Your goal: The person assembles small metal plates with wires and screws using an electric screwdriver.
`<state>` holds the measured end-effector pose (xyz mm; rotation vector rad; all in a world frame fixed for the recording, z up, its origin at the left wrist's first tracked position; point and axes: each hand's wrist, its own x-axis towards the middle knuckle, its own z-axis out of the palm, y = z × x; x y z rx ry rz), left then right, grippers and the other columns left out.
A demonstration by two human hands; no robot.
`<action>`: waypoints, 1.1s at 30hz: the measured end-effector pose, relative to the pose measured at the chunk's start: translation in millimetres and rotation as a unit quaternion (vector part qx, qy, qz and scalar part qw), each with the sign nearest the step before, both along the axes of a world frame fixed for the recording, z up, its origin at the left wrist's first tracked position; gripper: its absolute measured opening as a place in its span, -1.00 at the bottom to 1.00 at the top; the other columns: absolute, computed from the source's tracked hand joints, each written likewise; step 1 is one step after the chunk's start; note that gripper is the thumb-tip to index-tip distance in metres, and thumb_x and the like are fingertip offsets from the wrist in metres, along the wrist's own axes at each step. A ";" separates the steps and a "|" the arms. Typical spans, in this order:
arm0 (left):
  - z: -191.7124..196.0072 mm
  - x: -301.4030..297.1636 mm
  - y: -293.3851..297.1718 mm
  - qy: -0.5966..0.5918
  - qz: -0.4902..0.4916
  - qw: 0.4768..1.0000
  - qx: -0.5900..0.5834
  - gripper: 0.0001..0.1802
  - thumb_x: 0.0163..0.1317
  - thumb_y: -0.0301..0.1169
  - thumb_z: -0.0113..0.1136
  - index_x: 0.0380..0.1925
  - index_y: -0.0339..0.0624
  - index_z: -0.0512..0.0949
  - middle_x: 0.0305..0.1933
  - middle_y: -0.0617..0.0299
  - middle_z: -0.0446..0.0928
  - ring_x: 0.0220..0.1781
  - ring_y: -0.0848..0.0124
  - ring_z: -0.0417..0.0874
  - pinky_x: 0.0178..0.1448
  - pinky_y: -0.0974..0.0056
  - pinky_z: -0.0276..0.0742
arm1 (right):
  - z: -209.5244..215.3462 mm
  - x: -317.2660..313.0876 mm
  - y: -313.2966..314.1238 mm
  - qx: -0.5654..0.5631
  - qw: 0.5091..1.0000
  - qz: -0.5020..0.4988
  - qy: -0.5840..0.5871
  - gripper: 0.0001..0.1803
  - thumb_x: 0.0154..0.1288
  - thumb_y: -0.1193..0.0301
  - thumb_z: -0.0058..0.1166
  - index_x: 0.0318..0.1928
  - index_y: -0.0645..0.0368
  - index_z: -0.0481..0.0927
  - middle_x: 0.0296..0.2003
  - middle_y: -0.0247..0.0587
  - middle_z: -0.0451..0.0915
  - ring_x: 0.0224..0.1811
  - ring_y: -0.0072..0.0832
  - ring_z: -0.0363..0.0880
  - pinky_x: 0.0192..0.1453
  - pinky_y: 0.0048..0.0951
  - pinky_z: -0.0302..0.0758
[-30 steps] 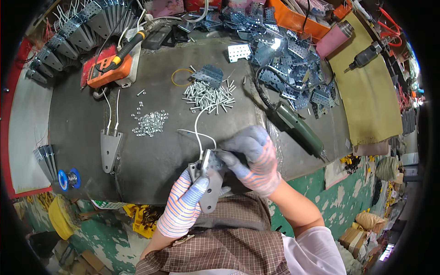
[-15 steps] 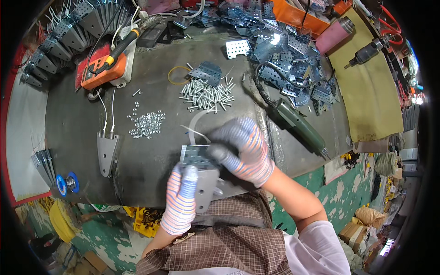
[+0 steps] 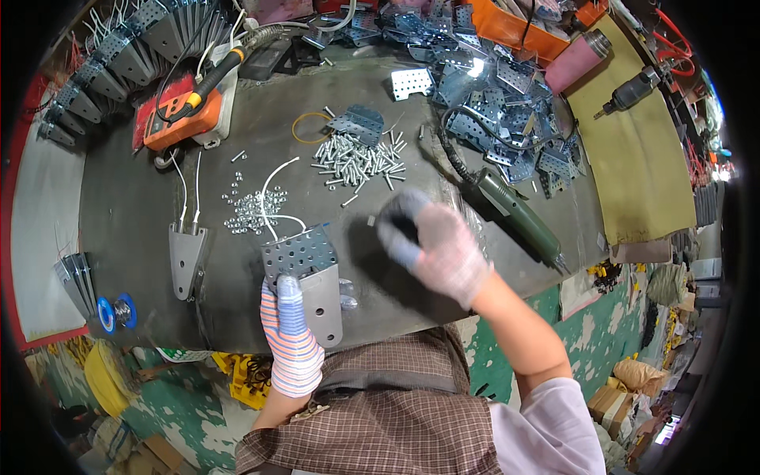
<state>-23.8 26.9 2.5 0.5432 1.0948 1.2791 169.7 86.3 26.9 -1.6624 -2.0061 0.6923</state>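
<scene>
Bracket (image 3: pixel 321 297), grey metal, is gripped in my left hand (image 3: pixel 293 332): thumb up the front, fingertips showing past its right edge. Main risk, I'd judge: the holed plate (image 3: pixel 298 253) at its wide end shifting or sliding off, since one hand carries everything and I can't tell whether the plate is fastened. Gripping mostly below that plate could also let the piece twist if pushed from the top.

Right hand (image 3: pixel 443 249) is off the piece, fingers curled, blurred. Small pale bit (image 3: pixel 371 221) shows by the fingertips; can't tell if pinched or loose. If pinched, thick glove fingers might fumble it.

White wires (image 3: pixel 264 194) stick out of the wide end and cross over the nuts (image 3: pixel 241 210) in view; swinging the piece could drag nuts about or bend a wire. Loose screw (image 3: pixel 351 201) could roll if my right hand brushes it.

Position: bracket sits inside my left grip, narrow end toward my apron (image 3: pixel 396 372), wide end away from me. Right hand is apart from it, to its right and slightly farther out. Nuts lie beyond the wide end, screw pile (image 3: pixel 356 162) farther and rightward, green power screwdriver (image 3: pixel 514 218) right of my right hand, heap of plates (image 3: pixel 507 111) farthest.
</scene>
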 end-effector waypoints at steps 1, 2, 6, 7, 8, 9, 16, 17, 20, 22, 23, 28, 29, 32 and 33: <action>4.7 4.9 -0.6 0.012 -0.017 1.000 0.021 -0.51 0.34 -0.06 0.04 0.05 -0.24 0.40 -0.16 0.04 0.59 -0.31 0.23 0.69 -0.28 0.19 0.69 | 12.0 0.1 -12.8 -0.087 0.983 0.020 0.161 -0.75 0.20 0.27 0.15 -0.29 0.23 0.58 -0.34 -0.09 0.60 -0.23 -0.26 0.61 -0.10 -0.29 0.50; 10.1 9.0 -1.2 0.010 -0.023 0.999 0.035 -0.51 0.35 -0.06 0.03 0.04 -0.26 0.41 -0.16 0.05 0.59 -0.27 0.31 0.67 -0.22 0.23 0.65 | 20.7 -3.9 -22.7 -0.103 0.975 0.022 0.196 -0.76 0.18 0.30 0.17 -0.29 0.23 0.59 -0.35 -0.11 0.61 -0.25 -0.30 0.62 -0.11 -0.34 0.50; 1.5 10.3 -7.2 0.138 -0.001 0.989 0.057 -0.51 0.35 -0.08 0.04 0.03 -0.29 0.42 -0.12 0.08 0.59 -0.18 0.42 0.59 -0.05 0.28 0.51 | 20.2 -15.3 -31.0 -0.090 0.968 0.018 0.236 -0.80 0.18 0.35 0.17 -0.27 0.23 0.57 -0.39 -0.07 0.62 -0.31 -0.23 0.63 -0.20 -0.34 0.51; 1.2 10.2 -9.0 0.138 -0.002 0.989 0.057 -0.51 0.35 -0.08 0.04 0.03 -0.29 0.42 -0.12 0.08 0.59 -0.18 0.42 0.59 -0.05 0.28 0.51 | 19.3 -16.0 -29.6 -0.100 0.968 0.016 0.232 -0.80 0.20 0.35 0.13 -0.25 0.21 0.55 -0.39 0.00 0.60 -0.30 -0.10 0.62 -0.21 -0.29 0.52; 1.1 9.8 -10.8 0.211 -0.010 0.974 0.079 -0.51 0.35 -0.08 0.05 0.02 -0.30 0.42 -0.12 0.09 0.58 -0.17 0.42 0.58 -0.04 0.28 0.50 | 16.8 -16.2 -29.9 -0.100 0.967 0.016 0.232 -0.80 0.20 0.35 0.13 -0.25 0.21 0.55 -0.39 0.00 0.60 -0.30 -0.10 0.62 -0.21 -0.29 0.52; 0.6 8.9 -13.3 0.283 -0.018 0.954 0.100 -0.52 0.35 -0.09 0.05 0.02 -0.30 0.42 -0.11 0.09 0.58 -0.16 0.41 0.58 -0.03 0.27 0.50 | 13.0 -16.4 -30.7 -0.044 0.983 0.042 0.170 -0.78 0.20 0.34 0.15 -0.25 0.22 0.53 -0.43 -0.02 0.58 -0.34 -0.12 0.61 -0.24 -0.30 0.51; -5.6 2.4 -7.0 0.079 -0.010 0.996 0.050 -0.49 0.34 -0.02 0.02 0.01 -0.27 0.41 -0.19 0.07 0.58 -0.32 0.35 0.64 -0.26 0.26 0.62 | -10.6 -25.1 -7.2 -0.070 0.975 0.004 0.212 -0.73 0.22 0.26 0.19 -0.23 0.19 0.49 -0.47 -0.14 0.56 -0.43 -0.23 0.58 -0.28 -0.32 0.51; -8.2 -2.4 -5.1 -0.012 -0.014 1.000 0.009 -0.47 0.34 0.00 0.02 0.01 -0.27 0.41 -0.21 0.07 0.58 -0.35 0.32 0.65 -0.31 0.25 0.65 | -9.9 -25.5 1.4 0.063 0.993 0.025 0.094 -0.78 0.23 0.30 0.20 -0.25 0.16 0.51 -0.42 -0.19 0.58 -0.39 -0.28 0.61 -0.26 -0.35 0.52; -13.6 -8.5 -0.8 -0.020 0.004 1.000 -0.019 -0.47 0.33 0.01 0.01 0.00 -0.26 0.44 -0.25 0.05 0.60 -0.39 0.27 0.67 -0.36 0.23 0.67 | 1.2 -31.4 41.4 0.212 0.941 0.168 -0.203 -0.84 0.05 0.41 0.09 -0.29 0.08 0.53 -0.40 -0.21 0.58 -0.26 -0.22 0.60 -0.19 -0.27 0.50; -16.5 -11.3 0.7 -0.033 -0.015 0.999 -0.027 -0.51 0.33 -0.02 0.03 -0.01 -0.24 0.45 -0.25 0.05 0.61 -0.37 0.26 0.67 -0.34 0.23 0.67 | -1.5 -37.7 52.6 0.200 0.916 0.206 -0.281 -0.84 0.04 0.40 0.07 -0.30 0.08 0.53 -0.41 -0.20 0.57 -0.27 -0.24 0.59 -0.21 -0.27 0.49; -17.3 -11.0 1.1 -0.034 -0.016 0.999 -0.025 -0.51 0.33 -0.02 0.03 -0.01 -0.24 0.45 -0.25 0.05 0.61 -0.37 0.26 0.67 -0.34 0.23 0.67 | -1.2 -39.0 56.0 0.185 0.906 0.215 -0.313 -0.83 0.06 0.39 0.07 -0.28 0.09 0.56 -0.40 -0.18 0.57 -0.25 -0.22 0.59 -0.18 -0.26 0.50; -8.8 -5.2 1.1 -0.064 0.001 0.998 -0.025 -0.62 0.34 -0.16 0.04 -0.02 -0.21 0.46 -0.19 0.10 0.60 -0.33 0.29 0.67 -0.29 0.20 0.67 | 5.6 -16.7 40.6 0.039 0.991 0.117 0.060 -0.76 0.16 0.35 0.13 -0.20 0.21 0.65 -0.23 -0.07 0.63 -0.17 -0.16 0.61 -0.06 -0.25 0.53; -3.6 -2.9 0.0 -0.065 0.005 0.998 -0.026 -0.62 0.34 -0.16 0.04 -0.02 -0.21 0.46 -0.19 0.10 0.60 -0.33 0.29 0.67 -0.29 0.20 0.67 | 13.5 -14.8 27.3 0.038 0.990 0.120 0.059 -0.76 0.16 0.35 0.13 -0.20 0.21 0.65 -0.23 -0.07 0.63 -0.17 -0.16 0.61 -0.06 -0.25 0.53; -3.2 6.2 -0.8 0.096 -0.083 0.992 -0.012 -0.65 0.37 -0.24 0.03 -0.01 -0.29 0.45 -0.19 0.16 0.60 -0.21 0.43 0.60 -0.11 0.34 0.52 | 27.7 -13.8 -13.2 -0.092 0.952 0.064 0.285 -0.77 0.14 0.35 0.23 -0.23 0.21 0.65 -0.29 -0.11 0.63 -0.21 -0.20 0.60 -0.09 -0.32 0.51; -4.1 10.6 -3.8 0.178 -0.091 0.979 0.030 -0.60 0.37 -0.19 0.02 -0.01 -0.33 0.44 -0.19 0.16 0.60 -0.19 0.46 0.56 -0.08 0.33 0.48 | 26.4 -15.5 -20.5 -0.019 0.959 0.101 0.264 -0.79 0.14 0.34 0.23 -0.26 0.20 0.65 -0.34 -0.10 0.62 -0.25 -0.15 0.57 -0.09 -0.28 0.50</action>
